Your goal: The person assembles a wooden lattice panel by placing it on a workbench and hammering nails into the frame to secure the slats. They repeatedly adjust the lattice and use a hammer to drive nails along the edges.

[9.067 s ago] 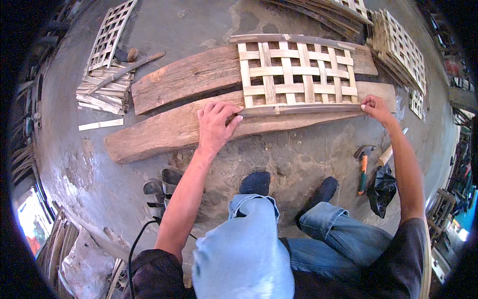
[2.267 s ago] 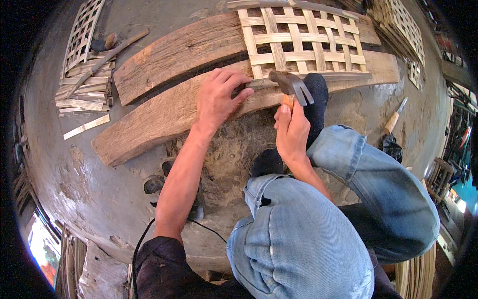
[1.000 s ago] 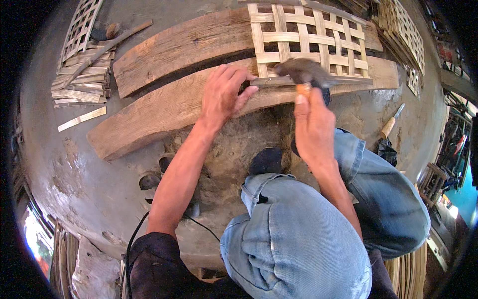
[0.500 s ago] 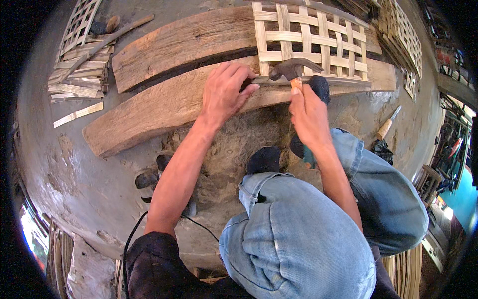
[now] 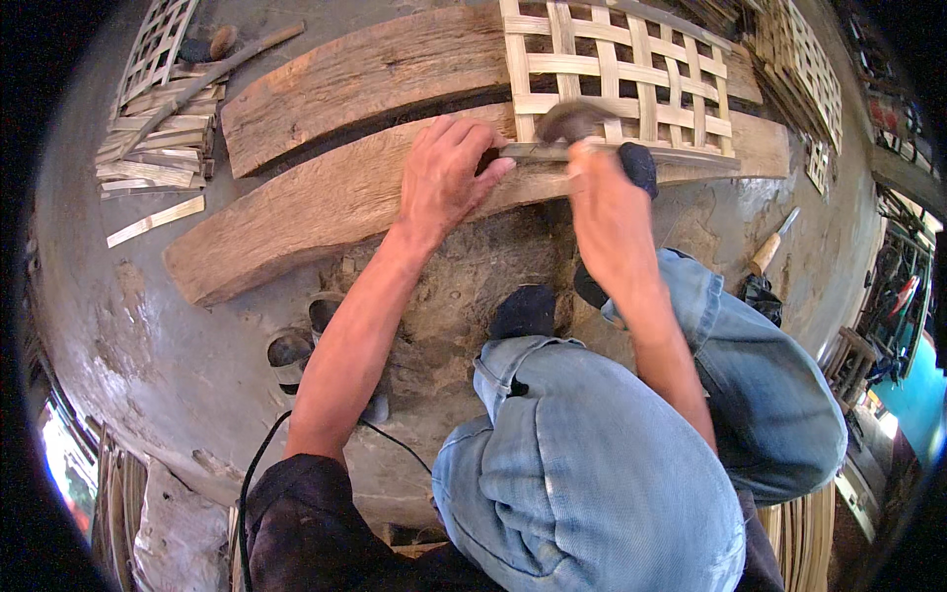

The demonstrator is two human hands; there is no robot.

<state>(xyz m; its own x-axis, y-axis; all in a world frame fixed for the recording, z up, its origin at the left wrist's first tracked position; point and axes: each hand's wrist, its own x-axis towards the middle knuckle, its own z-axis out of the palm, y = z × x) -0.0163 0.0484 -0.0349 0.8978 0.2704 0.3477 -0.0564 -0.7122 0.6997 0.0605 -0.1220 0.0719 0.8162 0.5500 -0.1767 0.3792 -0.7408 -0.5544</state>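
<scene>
A lattice panel of pale woven strips lies across the two wooden beams. Along its near edge runs a thin grey-brown strip, resting on the nearer beam. My left hand is closed at the strip's left end, thumb and fingers around it; what lies between the fingertips is partly hidden. In my right hand is a claw hammer, gripped by its wooden handle. The hammer head is smeared by motion, just above the strip and the panel's lower left part.
The farther beam lies behind. At left are stacked pale slats and a long stick. A wooden-handled tool lies on the floor at right, near more lattice panels. My foot touches the nearer beam's edge.
The hammer and my right hand have shifted slightly left, and the hammer head is now blurred. My left hand stays at the strip's end.
</scene>
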